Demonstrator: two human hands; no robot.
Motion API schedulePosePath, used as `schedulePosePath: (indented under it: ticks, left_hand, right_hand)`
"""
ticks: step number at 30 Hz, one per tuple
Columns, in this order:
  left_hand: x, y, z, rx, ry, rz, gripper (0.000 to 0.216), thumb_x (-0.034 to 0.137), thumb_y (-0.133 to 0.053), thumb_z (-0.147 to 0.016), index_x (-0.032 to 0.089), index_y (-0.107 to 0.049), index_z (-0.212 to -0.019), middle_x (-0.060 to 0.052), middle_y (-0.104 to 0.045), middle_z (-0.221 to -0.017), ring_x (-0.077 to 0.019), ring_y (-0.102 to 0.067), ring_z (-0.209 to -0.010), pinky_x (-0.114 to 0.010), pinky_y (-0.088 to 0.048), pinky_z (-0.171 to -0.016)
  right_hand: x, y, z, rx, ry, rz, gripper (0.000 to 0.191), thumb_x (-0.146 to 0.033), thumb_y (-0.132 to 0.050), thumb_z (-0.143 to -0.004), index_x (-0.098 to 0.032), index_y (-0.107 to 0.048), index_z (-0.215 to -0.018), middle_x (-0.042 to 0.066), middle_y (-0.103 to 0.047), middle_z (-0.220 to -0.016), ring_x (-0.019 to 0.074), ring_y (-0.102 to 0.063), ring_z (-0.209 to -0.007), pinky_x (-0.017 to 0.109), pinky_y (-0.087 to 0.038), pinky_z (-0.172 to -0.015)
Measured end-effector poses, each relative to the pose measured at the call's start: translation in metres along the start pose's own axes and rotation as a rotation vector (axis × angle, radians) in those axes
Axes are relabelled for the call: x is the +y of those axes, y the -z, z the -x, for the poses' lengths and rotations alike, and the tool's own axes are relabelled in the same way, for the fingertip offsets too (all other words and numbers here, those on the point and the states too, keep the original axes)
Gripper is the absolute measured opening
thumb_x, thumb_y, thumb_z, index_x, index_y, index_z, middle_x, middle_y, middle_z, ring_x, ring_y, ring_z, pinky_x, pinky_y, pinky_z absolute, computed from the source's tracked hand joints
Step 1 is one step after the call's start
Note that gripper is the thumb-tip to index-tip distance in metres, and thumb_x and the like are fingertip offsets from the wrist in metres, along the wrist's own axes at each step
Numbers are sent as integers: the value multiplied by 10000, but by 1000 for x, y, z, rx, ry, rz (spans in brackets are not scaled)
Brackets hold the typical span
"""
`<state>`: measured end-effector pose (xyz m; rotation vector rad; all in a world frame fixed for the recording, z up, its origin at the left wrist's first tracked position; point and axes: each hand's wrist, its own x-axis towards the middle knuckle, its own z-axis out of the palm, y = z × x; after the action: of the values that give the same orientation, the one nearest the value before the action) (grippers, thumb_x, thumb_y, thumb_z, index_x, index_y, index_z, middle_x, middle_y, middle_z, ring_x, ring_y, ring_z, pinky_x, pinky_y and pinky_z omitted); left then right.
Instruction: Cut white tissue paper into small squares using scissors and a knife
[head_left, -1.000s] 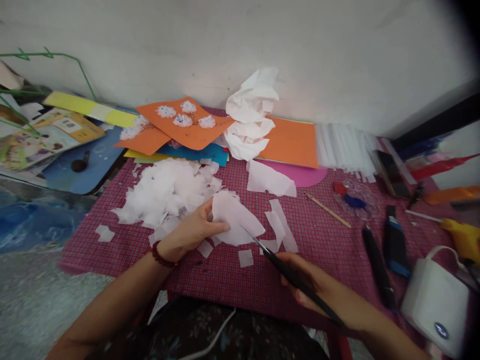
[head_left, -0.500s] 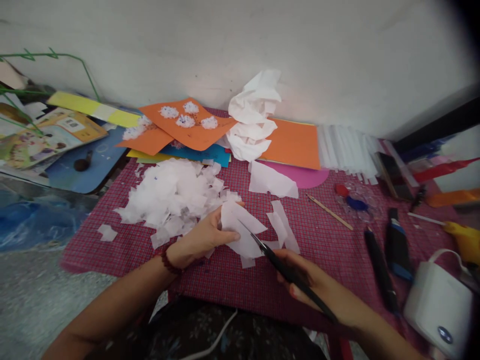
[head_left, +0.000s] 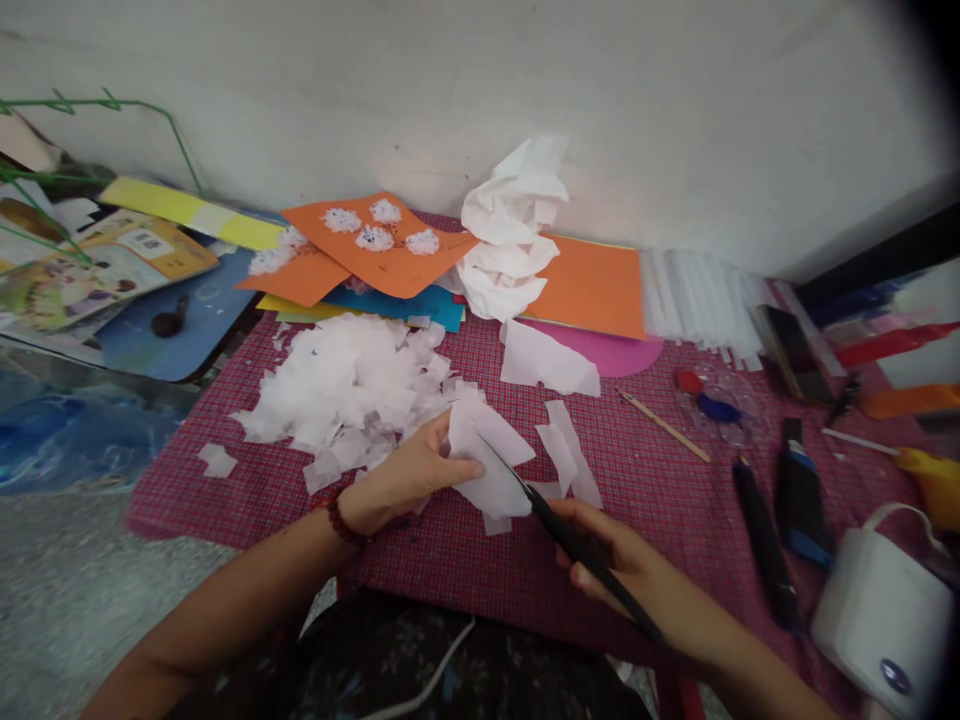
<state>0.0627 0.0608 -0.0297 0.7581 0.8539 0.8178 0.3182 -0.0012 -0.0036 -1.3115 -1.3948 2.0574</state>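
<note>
The left hand point(head_left: 409, 470) pinches a white tissue sheet point(head_left: 495, 450) beside the scrap heap point(head_left: 352, 385), and the right hand point(head_left: 626, 575) grips black scissors point(head_left: 559, 530), seemingly mid-cut.

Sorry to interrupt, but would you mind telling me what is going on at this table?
A person is cutting white paper with scissors. The left hand holds a paper sheet just above the red checked cloth, and the right hand works black scissors whose blades are in the sheet. A pile of cut white pieces lies just left of the hands, on the cloth.
</note>
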Motion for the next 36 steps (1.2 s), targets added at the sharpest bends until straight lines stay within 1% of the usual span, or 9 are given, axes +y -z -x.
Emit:
schedulePosePath:
  ticks: [4,8,14,17,19,22,29,33,36]
  left_hand:
    - [0,3,-2,35,20,61,504,209,-874,-612,156,-655,-1063,-37,-729,-896,-145,-661,-748,-239,-528,-687]
    - [7,6,-4,116,22,147,458,218,-882,-584,142,-683,-990,-14,-714,-810,-99,-630,-655,-199,-510,-640]
    - [9,9,-4,67,98,124,310,274,-873,-622,125,-714,-842,-23,-712,-695,-107,-639,-586,-203,-506,-586]
    - [5,11,-5,68,120,135,329,288,-880,-616,123,-726,-855,-32,-723,-700,-114,-641,-573,-213,-507,-574]
    - [3,11,-5,87,131,142,366,284,-894,-598,122,-728,-880,-36,-734,-725,-113,-640,-573,-219,-509,-575]
    - [0,11,-6,104,138,141,385,286,-913,-579,124,-717,-867,-32,-737,-743,-111,-643,-592,-223,-515,-597]
    - [-7,5,-4,48,116,116,355,313,-899,-622,123,-720,-863,-26,-727,-746,-103,-628,-596,-221,-497,-603]
    - [-9,2,-3,30,95,146,322,288,-887,-645,117,-737,-872,-41,-739,-761,-103,-629,-592,-218,-489,-597]
    - [-10,2,-4,24,91,173,310,282,-888,-649,117,-738,-864,-43,-740,-755,-106,-632,-584,-218,-490,-589]
  right_hand:
    - [2,0,-1,14,-2,4,642,-628,-722,-795,-223,-621,-1283,30,-560,-886,178,-487,-762,314,-434,-699]
    - [6,1,2,45,-7,59,621,-582,-717,-817,-229,-608,-1316,55,-610,-975,205,-548,-830,370,-469,-802]
    - [3,5,8,-5,-29,81,704,-626,-703,-808,-218,-566,-1365,94,-633,-1058,257,-599,-942,432,-496,-891]
    - [3,6,9,-56,23,93,717,-609,-705,-818,-205,-542,-1388,132,-615,-1205,289,-597,-1079,443,-474,-971]
    - [4,7,8,-59,31,98,711,-593,-697,-836,-200,-528,-1404,141,-607,-1238,292,-594,-1105,447,-469,-986]
    - [3,5,5,-38,29,97,714,-591,-702,-834,-206,-524,-1408,134,-612,-1216,288,-595,-1090,449,-471,-982]
    - [-5,-1,-2,-23,45,85,722,-643,-666,-839,-234,-519,-1416,104,-599,-1146,253,-572,-1016,413,-468,-939]
    - [-5,-2,-3,-6,51,101,702,-666,-645,-845,-235,-545,-1391,76,-585,-1017,216,-536,-887,355,-477,-808]
    - [-2,-4,-6,13,67,81,656,-641,-667,-842,-231,-580,-1347,47,-557,-924,188,-508,-815,308,-451,-719]
